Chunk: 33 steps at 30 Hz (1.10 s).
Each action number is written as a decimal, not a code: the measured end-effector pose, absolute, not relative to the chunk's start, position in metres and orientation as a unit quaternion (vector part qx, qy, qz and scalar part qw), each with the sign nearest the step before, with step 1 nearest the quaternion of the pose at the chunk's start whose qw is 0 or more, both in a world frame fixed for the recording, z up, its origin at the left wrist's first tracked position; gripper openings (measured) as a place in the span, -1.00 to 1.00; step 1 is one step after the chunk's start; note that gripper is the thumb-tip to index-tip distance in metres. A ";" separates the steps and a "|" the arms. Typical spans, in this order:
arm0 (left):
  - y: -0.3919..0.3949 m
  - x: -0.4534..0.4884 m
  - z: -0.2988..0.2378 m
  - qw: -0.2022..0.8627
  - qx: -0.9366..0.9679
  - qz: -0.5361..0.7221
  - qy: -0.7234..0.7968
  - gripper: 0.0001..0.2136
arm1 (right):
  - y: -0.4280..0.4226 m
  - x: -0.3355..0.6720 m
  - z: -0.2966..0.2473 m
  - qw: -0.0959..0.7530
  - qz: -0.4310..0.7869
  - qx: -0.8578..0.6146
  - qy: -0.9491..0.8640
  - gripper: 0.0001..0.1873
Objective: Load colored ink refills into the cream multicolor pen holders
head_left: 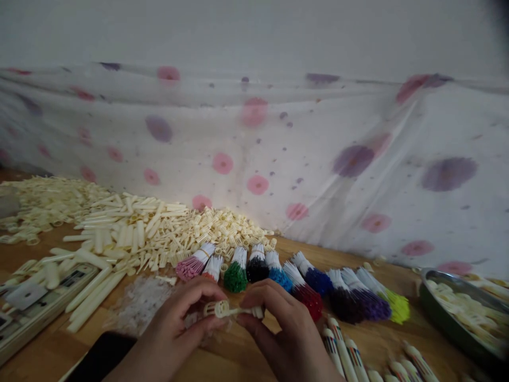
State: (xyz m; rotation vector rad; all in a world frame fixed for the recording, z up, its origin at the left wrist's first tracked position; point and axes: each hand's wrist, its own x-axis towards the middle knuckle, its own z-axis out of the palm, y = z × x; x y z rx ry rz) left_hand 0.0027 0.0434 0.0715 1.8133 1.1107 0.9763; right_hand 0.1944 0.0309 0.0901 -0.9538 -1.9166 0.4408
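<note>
At the near middle of the table my two hands meet, both closed on small cream plastic pen parts. My left hand (pixel 181 318) pinches a slotted, cage-like pen part (pixel 217 309) between thumb and fingers. Its open slots show beyond my fingertips. Between the thumb and fingers of my right hand (pixel 278 315) is a cream piece with a thin stem (pixel 234 311). The stem points left and meets the slotted part's end; how far it goes in, I cannot tell. Just beyond both hands lie bundles of white pen refills with coloured ends, such as green (pixel 235 276) and black (pixel 257 268).
A large heap of cream pen parts (pixel 159 228) spreads along the back left. Clear small pieces (pixel 141 302) lie by my left hand, near a power strip (pixel 51 302). Several multicolour pens (pixel 342 347) rest at front right, beside a metal bowl (pixel 433 310) of parts.
</note>
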 end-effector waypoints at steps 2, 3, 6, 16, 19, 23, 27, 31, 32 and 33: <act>0.045 0.003 0.072 0.413 0.683 0.402 0.449 -0.88 | 0.034 0.196 0.088 0.444 0.201 -0.413 -0.769 -0.94; 0.046 0.002 0.073 0.419 0.661 0.418 0.462 -0.87 | 0.036 0.196 0.087 0.429 0.213 -0.428 -0.766 -0.95; 0.052 -0.009 0.078 0.422 0.590 0.465 0.508 -0.79 | 0.045 0.198 0.078 0.364 0.271 -0.475 -0.754 -0.92; 0.081 -0.049 0.069 0.419 0.554 0.434 0.574 -0.77 | 0.066 0.183 0.038 0.381 0.710 -0.358 -0.473 -0.63; 0.078 -0.040 0.071 0.493 0.514 0.448 0.541 -0.74 | 0.066 0.180 0.038 0.421 0.705 -0.357 -0.446 -0.63; 0.072 -0.025 0.071 0.640 0.402 0.470 0.456 -0.74 | 0.065 0.179 0.042 0.454 0.701 -0.355 -0.421 -0.65; 0.071 -0.019 0.069 0.631 0.428 0.458 0.457 -0.79 | 0.065 0.180 0.045 0.461 0.703 -0.352 -0.412 -0.68; 0.076 -0.024 0.062 0.508 0.524 0.435 0.527 -0.73 | 0.067 0.183 0.045 0.455 0.734 -0.340 -0.373 -0.67; 0.079 -0.028 0.058 0.476 0.538 0.433 0.544 -0.73 | 0.067 0.183 0.045 0.453 0.741 -0.334 -0.366 -0.67; 0.082 -0.033 0.053 0.441 0.553 0.429 0.562 -0.75 | 0.067 0.184 0.045 0.450 0.748 -0.330 -0.358 -0.67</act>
